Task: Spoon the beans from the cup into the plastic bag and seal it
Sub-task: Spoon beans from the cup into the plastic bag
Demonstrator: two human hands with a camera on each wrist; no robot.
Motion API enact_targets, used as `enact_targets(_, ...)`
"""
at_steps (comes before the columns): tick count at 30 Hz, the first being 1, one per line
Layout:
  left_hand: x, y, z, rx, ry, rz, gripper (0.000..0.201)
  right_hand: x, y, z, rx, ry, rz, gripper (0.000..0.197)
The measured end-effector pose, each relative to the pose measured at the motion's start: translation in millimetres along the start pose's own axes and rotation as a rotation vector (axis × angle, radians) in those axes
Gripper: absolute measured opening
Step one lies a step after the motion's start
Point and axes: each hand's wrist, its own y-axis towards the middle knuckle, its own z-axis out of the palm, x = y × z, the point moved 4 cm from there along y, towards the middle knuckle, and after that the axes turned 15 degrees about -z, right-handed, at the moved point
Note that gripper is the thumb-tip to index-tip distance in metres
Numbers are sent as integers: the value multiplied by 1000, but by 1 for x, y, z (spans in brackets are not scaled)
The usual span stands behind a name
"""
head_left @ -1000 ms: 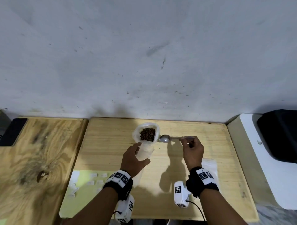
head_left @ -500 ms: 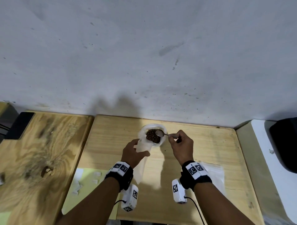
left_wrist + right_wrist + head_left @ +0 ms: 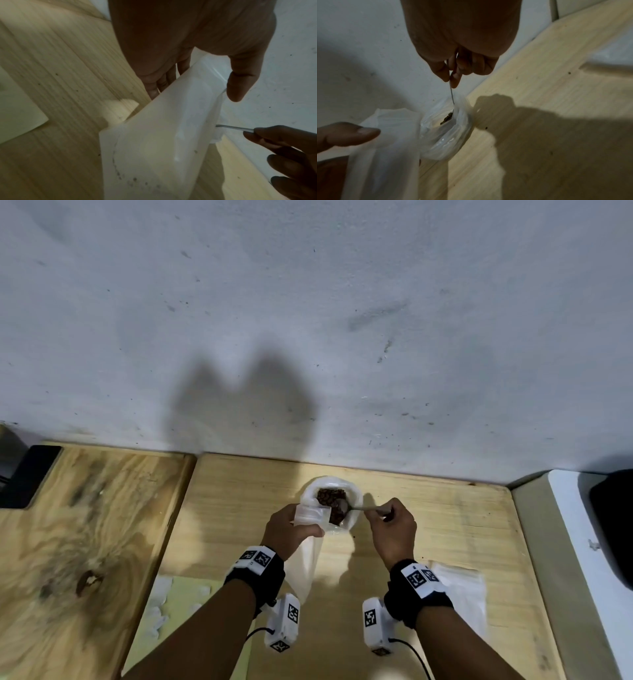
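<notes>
A clear plastic cup (image 3: 354, 491) of brown beans (image 3: 329, 497) stands near the back edge of the light wooden table (image 3: 445, 525). My left hand (image 3: 306, 520) pinches the top of a translucent plastic bag (image 3: 305, 566) against the cup's near left side, and the bag hangs down. My right hand (image 3: 380, 510) pinches the handle of a metal spoon (image 3: 363, 508), whose bowl lies in the beans. The right wrist view shows the spoon (image 3: 452, 94) dipping into the cup (image 3: 447, 139) among the beans (image 3: 447, 119). In the left wrist view the bag (image 3: 154, 148) hides the cup.
A second plastic bag (image 3: 469, 587) lies flat at the right, near my right wrist. A pale yellow sheet (image 3: 181, 604) with white scraps lies at the front left. A darker wooden board (image 3: 85, 525) adjoins on the left, a white surface (image 3: 575, 542) on the right, a wall behind.
My right hand has moved left, carrying the spoon from beside the cup's right rim into the beans. My left hand has kept its hold on the bag at the cup.
</notes>
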Motion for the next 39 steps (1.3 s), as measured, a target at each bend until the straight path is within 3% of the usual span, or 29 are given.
enact_targets(5,2,4,1,8,25,7,60,-16,-11,17,-25,95,208,28)
enact_targets(10,8,7,0,5,95,-12,75,-25,-17,30,-63,225,394,30)
enact_targets(15,10,9,0,4,160,-3,81,-29,-14,24,-99,293,467,30)
enact_targets(26,11,-4,-5,-24,176,47,92,-9,-6,-17,-133,408,332,13)
enact_targets(32,14,-13,-5,-58,170,78,80,11,-5,-35,-49,451,178,18)
enact_targets(39,18,-22,-1,-56,171,89,81,40,-16,-31,146,336,-91,40)
